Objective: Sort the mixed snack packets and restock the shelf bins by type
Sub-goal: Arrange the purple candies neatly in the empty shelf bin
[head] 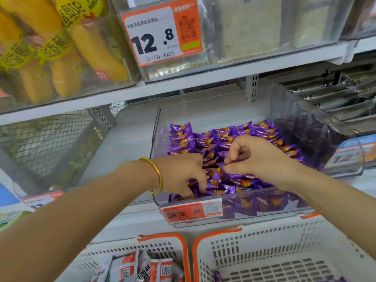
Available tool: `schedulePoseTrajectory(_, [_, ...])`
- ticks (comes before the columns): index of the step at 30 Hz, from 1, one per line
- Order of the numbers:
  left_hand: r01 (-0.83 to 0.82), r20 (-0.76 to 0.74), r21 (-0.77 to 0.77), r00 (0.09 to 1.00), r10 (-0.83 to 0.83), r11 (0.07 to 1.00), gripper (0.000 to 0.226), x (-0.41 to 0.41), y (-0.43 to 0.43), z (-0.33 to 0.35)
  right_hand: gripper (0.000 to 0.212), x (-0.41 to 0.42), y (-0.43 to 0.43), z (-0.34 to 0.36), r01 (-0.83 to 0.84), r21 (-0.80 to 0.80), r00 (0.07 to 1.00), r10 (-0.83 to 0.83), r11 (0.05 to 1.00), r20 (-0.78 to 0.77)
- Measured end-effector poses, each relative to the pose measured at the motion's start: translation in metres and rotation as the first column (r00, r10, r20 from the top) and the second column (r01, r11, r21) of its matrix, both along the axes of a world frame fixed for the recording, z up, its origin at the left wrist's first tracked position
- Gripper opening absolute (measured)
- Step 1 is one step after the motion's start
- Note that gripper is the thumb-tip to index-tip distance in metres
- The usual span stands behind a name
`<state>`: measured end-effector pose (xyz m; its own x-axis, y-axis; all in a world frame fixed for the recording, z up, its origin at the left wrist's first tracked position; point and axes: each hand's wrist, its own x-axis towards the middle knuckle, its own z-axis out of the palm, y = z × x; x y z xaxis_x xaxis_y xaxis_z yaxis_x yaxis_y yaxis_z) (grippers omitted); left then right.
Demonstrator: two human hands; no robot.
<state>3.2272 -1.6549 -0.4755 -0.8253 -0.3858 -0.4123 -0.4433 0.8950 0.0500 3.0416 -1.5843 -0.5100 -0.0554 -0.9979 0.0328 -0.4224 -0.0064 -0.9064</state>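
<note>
Everything centres on the clear plastic shelf bin (pixel 162 137), which is nearly full of purple foil snack packets (pixel 223 137) stood on edge in tight rows, probably so more fit and the faces show.

The left hand (pixel 183 174), a gold bangle (pixel 157 174) on its wrist, reaches over the bin's front wall with its fingers pushed down among the packets at the front left corner. The fingertips are buried, so I cannot tell whether they hold a packet or only press the row into line.

The right hand (pixel 256 157) hovers over the middle of the bin, fingers curled, thumb and forefinger pinching the edge of a purple packet. That light grip suits slotting a thin packet into a gap.

An orange-and-white price label (pixel 191 212) sits on the bin's front wall. Below the bin stand two white slatted plastic baskets with orange rims. The left basket (pixel 179 241) holds white-and-orange packets (pixel 142 267). The right basket (pixel 264 251) shows only a couple of purple packets at its bottom edge (so the purple sort looks close to finished, I judge). The white-and-orange type seems not yet shelved.
</note>
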Motion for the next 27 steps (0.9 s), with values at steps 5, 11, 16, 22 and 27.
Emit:
schedulePoseTrajectory(5, [-0.002, -0.06, -0.057, 0.998, -0.001, 0.998, 0.032, 0.003, -0.007, 0.0, 0.034, -0.007, 0.0, 0.004, -0.064, 0.088, 0.998, 0.066, 0.994, -0.023])
schedulePoseTrajectory(11, [-0.017, -0.056, -0.117, 0.998, 0.01, 0.993, 0.031, -0.002, -0.019, 0.005, 0.026, 0.007, -0.005, 0.007, -0.262, 0.161, 0.964, 0.249, 0.952, 0.092])
schedulePoseTrajectory(16, [-0.027, 0.002, -0.27, 1.0, 0.029, 0.962, 0.038, -0.005, -0.024, 0.01, 0.027, 0.038, -0.021, 0.001, -0.267, 0.218, 0.964, 0.261, 0.939, 0.054])
schedulePoseTrajectory(22, [-0.23, -0.417, -0.525, 0.909, -0.012, 0.819, 0.022, 0.029, -0.012, 0.025, 0.027, 0.066, -0.029, -0.004, -0.31, 0.204, 0.938, 0.334, 0.929, -0.092])
schedulePoseTrajectory(27, [-0.488, -0.829, -0.302, 0.559, 0.028, 0.819, 0.028, 0.07, 0.012, -0.004, 0.021, 0.072, -0.03, -0.002, -0.265, 0.241, 0.951, 0.295, 0.934, -0.097])
